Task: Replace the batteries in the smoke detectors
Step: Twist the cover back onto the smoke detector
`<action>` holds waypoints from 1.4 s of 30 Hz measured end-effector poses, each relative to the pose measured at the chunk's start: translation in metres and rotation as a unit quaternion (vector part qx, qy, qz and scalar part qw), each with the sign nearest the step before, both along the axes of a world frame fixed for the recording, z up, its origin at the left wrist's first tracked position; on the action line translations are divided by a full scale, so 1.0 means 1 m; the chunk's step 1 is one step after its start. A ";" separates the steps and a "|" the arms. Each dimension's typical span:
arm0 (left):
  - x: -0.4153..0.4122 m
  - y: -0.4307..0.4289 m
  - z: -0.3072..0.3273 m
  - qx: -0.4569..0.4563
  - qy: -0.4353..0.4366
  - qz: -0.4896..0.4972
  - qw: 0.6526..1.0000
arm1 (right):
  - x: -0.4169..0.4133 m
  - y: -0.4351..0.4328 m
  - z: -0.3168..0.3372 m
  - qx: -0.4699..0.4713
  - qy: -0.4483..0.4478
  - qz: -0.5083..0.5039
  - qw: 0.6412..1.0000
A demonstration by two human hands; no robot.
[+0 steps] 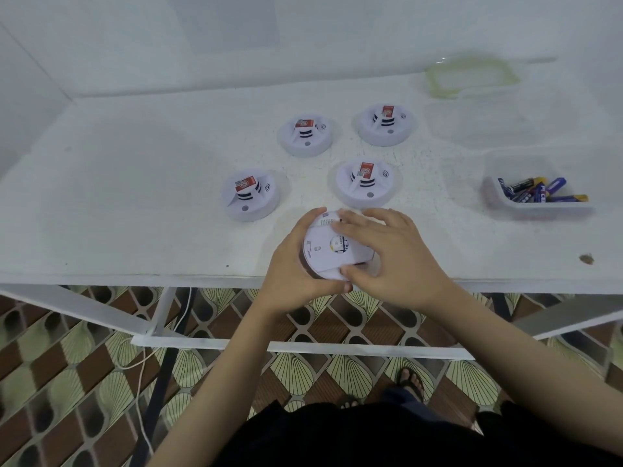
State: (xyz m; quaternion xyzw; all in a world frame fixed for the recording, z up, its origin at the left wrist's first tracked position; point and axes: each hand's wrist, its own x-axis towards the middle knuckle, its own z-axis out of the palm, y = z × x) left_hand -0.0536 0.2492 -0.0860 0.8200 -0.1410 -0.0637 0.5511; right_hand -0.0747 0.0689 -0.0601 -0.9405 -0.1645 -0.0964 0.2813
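Observation:
A white smoke detector lies face down at the table's front edge, its round back plate with a small label showing. My left hand grips its left rim, thumb at the bottom. My right hand covers its right side, fingers curled over the top and thumb on the lower rim. Several other white detectors stand upright with red stickers: one at the left, one in the middle, two further back. A clear tray at the right holds several blue and black batteries.
The white table ends at a front edge just under my hands. A clear lid with a green seal and a clear container sit at the back right. A small dark spot marks the front right. White cables hang below.

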 end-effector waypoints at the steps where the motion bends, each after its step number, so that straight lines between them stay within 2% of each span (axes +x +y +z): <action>1: 0.000 0.000 0.000 0.001 0.000 0.000 1.000 | 0.001 0.000 -0.001 -0.002 -0.011 0.004 1.000; 12: 0.001 0.002 -0.004 0.001 -0.003 0.001 1.000 | 0.016 -0.005 0.003 -0.063 -0.086 0.053 0.993; 25: 0.000 -0.001 -0.005 -0.014 -0.009 0.020 1.000 | 0.008 0.001 -0.002 -0.059 -0.091 -0.010 0.994; 32: 0.003 0.003 -0.004 0.000 -0.001 -0.002 1.000 | 0.020 -0.005 -0.002 -0.015 -0.040 0.051 0.998; 36: 0.004 0.003 -0.004 -0.008 0.002 -0.010 1.000 | 0.023 -0.004 -0.001 -0.052 -0.066 0.075 0.994; 42: -0.001 0.000 -0.004 -0.012 -0.015 0.018 1.000 | 0.020 0.001 -0.002 -0.115 -0.119 0.047 0.985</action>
